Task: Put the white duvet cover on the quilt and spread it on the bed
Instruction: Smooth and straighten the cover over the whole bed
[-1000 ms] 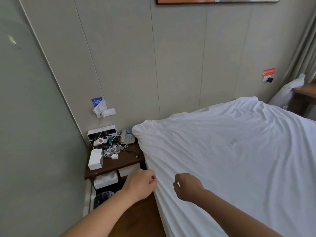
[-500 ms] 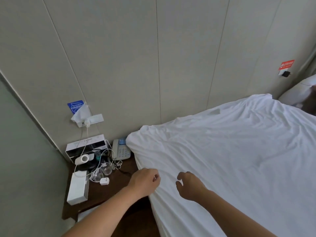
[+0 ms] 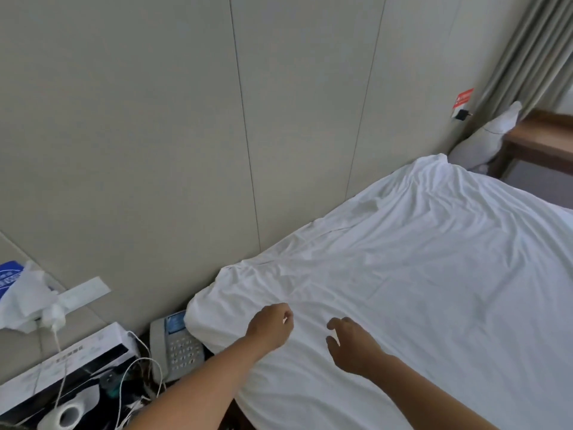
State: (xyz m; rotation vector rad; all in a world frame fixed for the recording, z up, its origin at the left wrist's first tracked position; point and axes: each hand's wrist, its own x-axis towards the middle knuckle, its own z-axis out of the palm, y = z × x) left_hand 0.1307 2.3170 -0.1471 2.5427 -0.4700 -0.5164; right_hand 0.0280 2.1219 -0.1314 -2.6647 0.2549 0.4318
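The white duvet cover (image 3: 403, 290) lies spread and creased over the bed, its near corner bulging beside the wall. My left hand (image 3: 271, 325) hovers just inside that corner with its fingers curled into a loose fist; no cloth is lifted in it. My right hand (image 3: 352, 344) is a hand's width to the right, over the cover, fingers apart and half bent, holding nothing. The quilt itself is hidden under the cover.
A nightstand at lower left holds a desk phone (image 3: 176, 346), a black-and-white box (image 3: 71, 367), cables and a tape roll (image 3: 66, 415). A panelled wall (image 3: 186, 135) runs behind the bed. A pillow (image 3: 486, 135), wooden table (image 3: 542, 138) and curtain stand at far right.
The view has moved closer to the head of the bed. Both hands have gone from the cover's side edge forward onto its top near the corner. My right hand's fingers have spread.
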